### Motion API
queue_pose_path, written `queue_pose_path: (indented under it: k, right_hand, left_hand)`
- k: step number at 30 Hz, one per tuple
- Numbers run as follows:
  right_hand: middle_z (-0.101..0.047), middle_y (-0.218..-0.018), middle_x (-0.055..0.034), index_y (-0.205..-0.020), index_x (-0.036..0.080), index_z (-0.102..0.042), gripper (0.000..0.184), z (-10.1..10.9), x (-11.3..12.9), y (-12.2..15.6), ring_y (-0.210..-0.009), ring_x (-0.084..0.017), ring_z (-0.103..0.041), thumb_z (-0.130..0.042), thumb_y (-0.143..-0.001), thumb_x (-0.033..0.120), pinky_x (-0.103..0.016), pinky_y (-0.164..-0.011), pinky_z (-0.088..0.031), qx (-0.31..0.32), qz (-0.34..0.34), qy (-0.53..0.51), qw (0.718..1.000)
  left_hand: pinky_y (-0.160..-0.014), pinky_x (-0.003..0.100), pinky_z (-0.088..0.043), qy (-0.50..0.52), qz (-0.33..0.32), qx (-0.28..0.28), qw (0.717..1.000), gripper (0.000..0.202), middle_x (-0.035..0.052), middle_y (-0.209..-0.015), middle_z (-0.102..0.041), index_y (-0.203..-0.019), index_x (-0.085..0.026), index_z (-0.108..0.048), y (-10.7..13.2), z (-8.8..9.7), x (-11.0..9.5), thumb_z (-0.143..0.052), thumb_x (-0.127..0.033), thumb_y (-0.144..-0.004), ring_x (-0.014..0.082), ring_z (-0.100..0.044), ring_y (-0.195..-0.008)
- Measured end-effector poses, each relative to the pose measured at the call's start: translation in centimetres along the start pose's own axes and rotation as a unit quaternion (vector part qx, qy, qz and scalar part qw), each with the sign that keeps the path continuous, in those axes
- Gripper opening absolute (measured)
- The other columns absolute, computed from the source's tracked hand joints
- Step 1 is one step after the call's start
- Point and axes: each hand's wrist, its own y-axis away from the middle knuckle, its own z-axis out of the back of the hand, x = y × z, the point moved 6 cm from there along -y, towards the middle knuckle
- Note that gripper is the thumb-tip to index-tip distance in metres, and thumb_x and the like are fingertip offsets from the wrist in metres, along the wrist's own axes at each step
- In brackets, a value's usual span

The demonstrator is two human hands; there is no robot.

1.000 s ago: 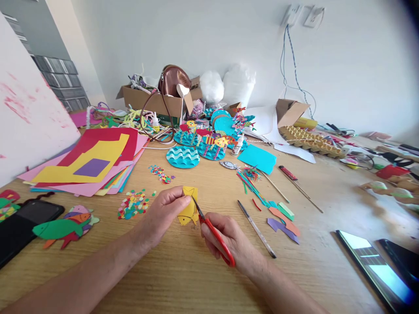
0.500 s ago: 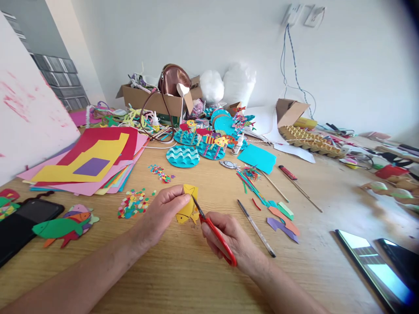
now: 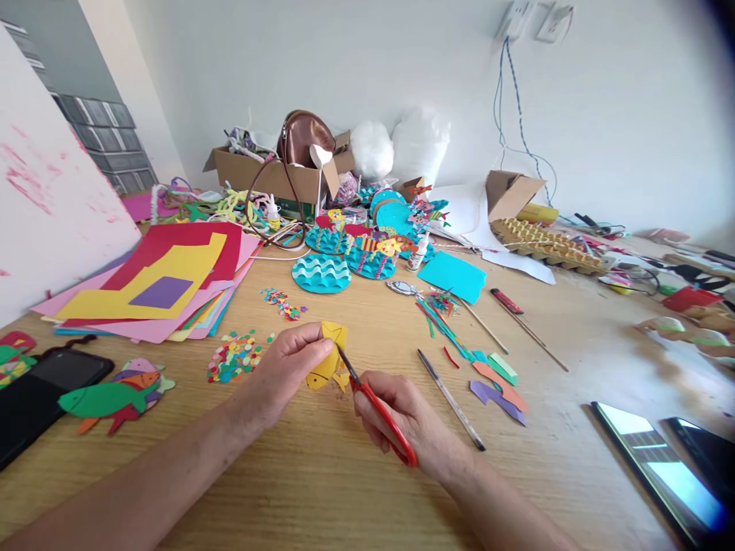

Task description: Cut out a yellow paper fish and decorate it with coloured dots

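Observation:
Between thumb and fingers, my left hand (image 3: 292,363) pinches a piece of yellow paper (image 3: 321,373) with a fish outline drawn on it in dark pen. My right hand (image 3: 396,417) is closed around the red handles of a pair of scissors (image 3: 379,409). The dark blades point up and left and meet the paper beside my left thumb. A cut flap of the yellow paper hangs by the blades. A pen (image 3: 451,398) lies on the table just right of my right hand.
Round confetti (image 3: 234,356) lies left of my left hand, with cut paper fish (image 3: 109,398) and a black phone (image 3: 51,390) farther left. Coloured sheets (image 3: 172,268) are stacked behind. Paper scraps (image 3: 498,390) and another phone (image 3: 648,467) are on the right.
The lower part of the yellow paper has tilted slightly to the left at the scissor blades. Both hands keep nearly the same place and grip.

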Motion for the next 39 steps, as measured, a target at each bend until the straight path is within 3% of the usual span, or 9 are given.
queue_pose_path:
  k: [22,29,39]
  right_hand:
    - [-0.038,-0.047,0.0077,-0.059,0.018,-0.039,0.034,0.3,-0.2,0.2,-0.038,-0.004,-0.033,-0.052,-0.082,0.04,-0.014,-0.035,-0.024,0.016,-0.005,0.009,1.0]
    - [-0.039,-0.046,0.0077,-0.059,0.018,-0.04,0.034,0.3,-0.5,0.1,-0.038,-0.003,-0.033,-0.054,-0.081,0.039,-0.014,-0.034,-0.025,0.017,-0.011,0.003,1.0]
    - [-0.045,-0.047,0.0047,-0.059,0.017,-0.042,0.045,-0.1,0.2,0.0,-0.041,-0.006,-0.039,-0.046,-0.081,0.056,-0.017,-0.039,-0.029,0.013,-0.002,-0.003,1.0]
  left_hand:
    - [-0.049,0.019,-0.03,0.027,0.009,0.041,0.999,0.016,-0.005,-0.057,-0.046,-0.067,-0.017,-0.056,-0.1,0.4,0.0,-0.05,-0.027,-0.079,0.0074,-0.037,-0.052]
    - [-0.05,0.019,-0.033,0.046,0.024,-0.002,0.999,0.016,-0.0046,-0.06,-0.05,-0.071,-0.019,-0.057,-0.2,1.0,0.5,-0.055,-0.033,-0.078,0.009,-0.043,-0.056]
    - [-0.046,0.018,-0.035,0.085,0.062,-0.006,0.994,0.015,-0.0038,-0.057,-0.052,-0.07,-0.016,-0.054,0.0,0.0,-0.1,-0.057,-0.031,-0.073,0.0079,-0.046,-0.05]
